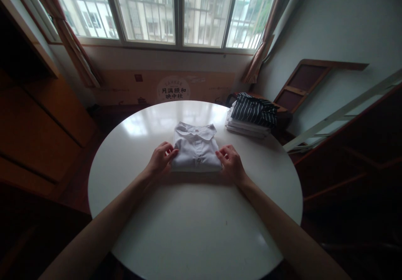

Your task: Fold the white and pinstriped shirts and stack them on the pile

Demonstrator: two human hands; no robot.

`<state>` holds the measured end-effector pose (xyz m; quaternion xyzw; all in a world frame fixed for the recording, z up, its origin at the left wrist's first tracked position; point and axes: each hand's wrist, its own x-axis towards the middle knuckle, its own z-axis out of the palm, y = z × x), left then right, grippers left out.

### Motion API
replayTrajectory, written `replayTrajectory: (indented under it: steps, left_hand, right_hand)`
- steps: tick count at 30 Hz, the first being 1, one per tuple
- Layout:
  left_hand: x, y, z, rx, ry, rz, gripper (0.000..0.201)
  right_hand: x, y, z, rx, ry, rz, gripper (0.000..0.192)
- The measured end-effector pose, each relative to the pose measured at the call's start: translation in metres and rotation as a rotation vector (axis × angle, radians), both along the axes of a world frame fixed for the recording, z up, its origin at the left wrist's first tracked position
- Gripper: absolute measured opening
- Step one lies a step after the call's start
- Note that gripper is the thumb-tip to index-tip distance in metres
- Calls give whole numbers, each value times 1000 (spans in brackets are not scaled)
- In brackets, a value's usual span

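A white collared shirt (196, 150), folded into a compact rectangle, lies in the middle of the round white table (188, 213). Its collar points away from me and its buttoned front faces up. My left hand (161, 157) grips the shirt's left side, thumb on top and the other fingers curled at the edge. On the opposite side my right hand (231, 160) pinches the right edge in the same way. The fingertips under the cloth are hidden.
At the table's back right sits a stack of folded white clothes (246, 128) with a black striped garment (255, 109) on top. Behind it stands a wooden chair (303, 83) near the wall. A wooden cabinet (37, 133) is at left, and windows (150, 11) line the back.
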<state>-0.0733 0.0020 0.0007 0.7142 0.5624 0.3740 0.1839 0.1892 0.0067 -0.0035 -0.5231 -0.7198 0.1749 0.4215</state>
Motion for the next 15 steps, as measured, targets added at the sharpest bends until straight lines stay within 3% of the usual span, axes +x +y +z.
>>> replayTrajectory:
  steps: [5, 15]
  left_hand:
    - [-4, 2, 2, -112, -53, -18, 36]
    - [-21, -4, 20, -496, -172, -281, 37]
  right_hand:
    - [8, 1, 4, -241, 7, 113, 36]
    - [20, -8, 25, -534, 109, 459, 39]
